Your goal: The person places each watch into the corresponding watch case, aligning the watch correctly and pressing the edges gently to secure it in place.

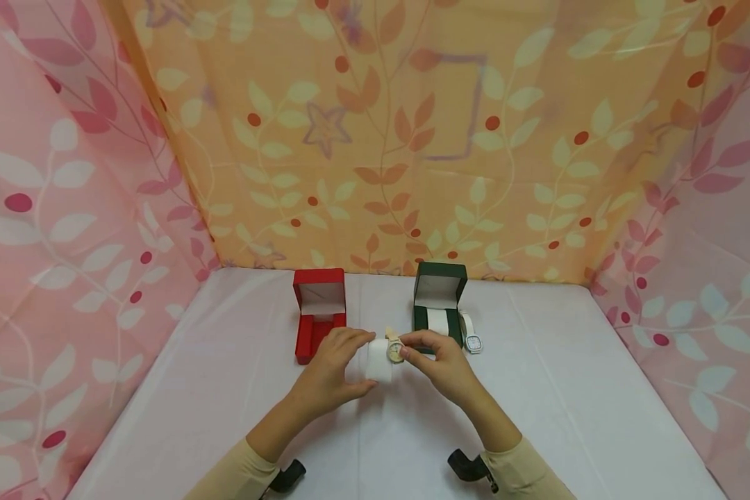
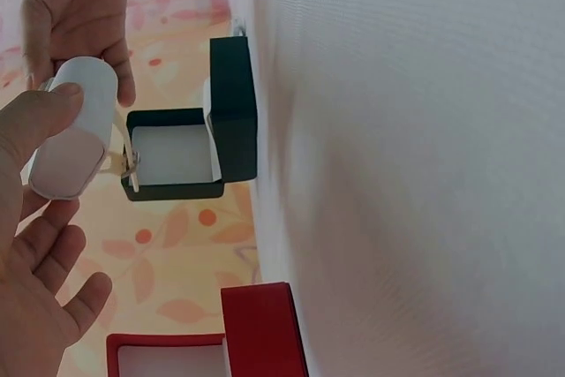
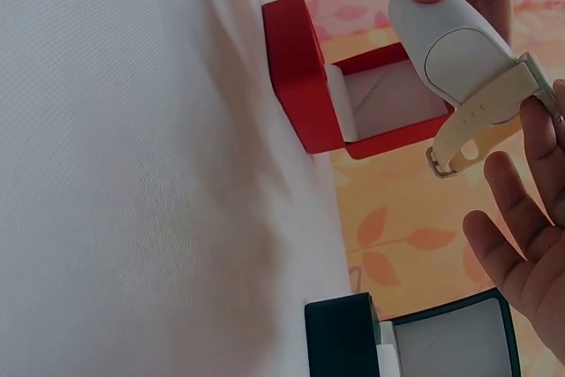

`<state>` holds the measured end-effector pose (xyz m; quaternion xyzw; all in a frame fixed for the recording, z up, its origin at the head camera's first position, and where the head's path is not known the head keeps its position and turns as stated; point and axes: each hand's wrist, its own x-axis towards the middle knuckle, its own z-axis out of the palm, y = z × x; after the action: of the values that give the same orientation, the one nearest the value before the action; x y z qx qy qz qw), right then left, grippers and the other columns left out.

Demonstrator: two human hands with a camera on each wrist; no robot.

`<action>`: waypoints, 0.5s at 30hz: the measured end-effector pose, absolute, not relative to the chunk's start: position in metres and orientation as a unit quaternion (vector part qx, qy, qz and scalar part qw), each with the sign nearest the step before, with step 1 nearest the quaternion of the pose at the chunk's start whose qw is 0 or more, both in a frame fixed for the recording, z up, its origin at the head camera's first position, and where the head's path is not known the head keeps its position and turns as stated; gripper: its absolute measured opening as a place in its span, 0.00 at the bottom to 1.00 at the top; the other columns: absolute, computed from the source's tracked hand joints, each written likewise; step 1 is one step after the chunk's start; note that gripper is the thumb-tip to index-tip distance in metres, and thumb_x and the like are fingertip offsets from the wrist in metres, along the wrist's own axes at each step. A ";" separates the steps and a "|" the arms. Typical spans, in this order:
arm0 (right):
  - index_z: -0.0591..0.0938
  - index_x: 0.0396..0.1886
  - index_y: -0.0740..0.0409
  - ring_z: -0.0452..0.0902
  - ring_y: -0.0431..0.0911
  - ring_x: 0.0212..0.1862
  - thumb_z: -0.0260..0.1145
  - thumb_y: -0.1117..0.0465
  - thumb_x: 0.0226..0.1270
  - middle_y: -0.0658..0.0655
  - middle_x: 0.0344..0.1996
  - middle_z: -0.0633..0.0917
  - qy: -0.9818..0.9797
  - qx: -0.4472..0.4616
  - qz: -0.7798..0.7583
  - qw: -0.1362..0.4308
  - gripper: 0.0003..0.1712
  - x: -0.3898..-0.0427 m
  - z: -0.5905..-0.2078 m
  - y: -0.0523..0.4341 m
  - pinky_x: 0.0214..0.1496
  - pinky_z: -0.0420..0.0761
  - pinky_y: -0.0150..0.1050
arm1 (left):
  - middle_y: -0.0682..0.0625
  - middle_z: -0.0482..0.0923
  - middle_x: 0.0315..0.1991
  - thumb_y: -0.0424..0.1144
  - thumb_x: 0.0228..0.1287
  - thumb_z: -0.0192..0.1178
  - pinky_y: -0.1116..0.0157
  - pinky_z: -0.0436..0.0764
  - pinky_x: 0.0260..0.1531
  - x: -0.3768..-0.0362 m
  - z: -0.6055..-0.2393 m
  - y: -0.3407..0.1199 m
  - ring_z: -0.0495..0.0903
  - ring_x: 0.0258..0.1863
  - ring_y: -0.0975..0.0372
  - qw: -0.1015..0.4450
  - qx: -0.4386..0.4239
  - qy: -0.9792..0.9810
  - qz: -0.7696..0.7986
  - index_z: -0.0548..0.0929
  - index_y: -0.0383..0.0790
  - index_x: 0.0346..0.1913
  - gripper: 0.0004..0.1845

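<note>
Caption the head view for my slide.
Left hand holds white cushion, right hand pinches cream-strapped watch; open red box and open green box beyond.

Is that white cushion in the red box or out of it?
Out: the left hand holds the cushion, and the left wrist view shows it well apart from the red box.

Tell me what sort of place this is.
Probably a small curtained-off work booth, though the room beyond is out of sight: leaf-patterned curtains close in the back and both sides, and a white-covered table fills the space between them.
</note>
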<state>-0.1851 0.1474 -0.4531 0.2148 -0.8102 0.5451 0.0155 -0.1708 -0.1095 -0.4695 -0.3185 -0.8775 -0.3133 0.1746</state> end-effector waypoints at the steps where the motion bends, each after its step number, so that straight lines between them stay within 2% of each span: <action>1: 0.89 0.48 0.50 0.85 0.45 0.52 0.71 0.52 0.69 0.48 0.45 0.90 -0.810 0.216 0.545 0.015 0.13 -0.185 -0.453 0.147 0.57 0.82 0.46 | 0.56 0.76 0.63 0.46 0.47 0.84 0.54 0.79 0.60 -0.171 -0.470 -0.109 0.69 0.64 0.63 0.176 -0.319 -0.877 -0.314 0.75 0.47 0.70 0.45; 5: 0.89 0.49 0.51 0.84 0.45 0.52 0.71 0.52 0.69 0.47 0.46 0.90 -0.811 0.220 0.542 0.014 0.13 -0.184 -0.452 0.147 0.57 0.83 0.46 | 0.57 0.76 0.63 0.46 0.46 0.84 0.54 0.79 0.60 -0.170 -0.470 -0.109 0.69 0.64 0.64 0.177 -0.316 -0.877 -0.314 0.75 0.47 0.69 0.45; 15: 0.89 0.49 0.53 0.85 0.44 0.50 0.71 0.53 0.69 0.50 0.45 0.90 -0.801 0.206 0.563 0.009 0.13 -0.181 -0.447 0.143 0.53 0.84 0.37 | 0.56 0.77 0.62 0.47 0.45 0.84 0.54 0.78 0.61 -0.169 -0.468 -0.107 0.69 0.64 0.63 0.191 -0.315 -0.877 -0.309 0.76 0.46 0.68 0.44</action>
<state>-0.1814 0.1434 -0.4472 0.2060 -0.8006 0.5627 0.0089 -0.1694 -0.1071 -0.4675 -0.3151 -0.8769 -0.3086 0.1913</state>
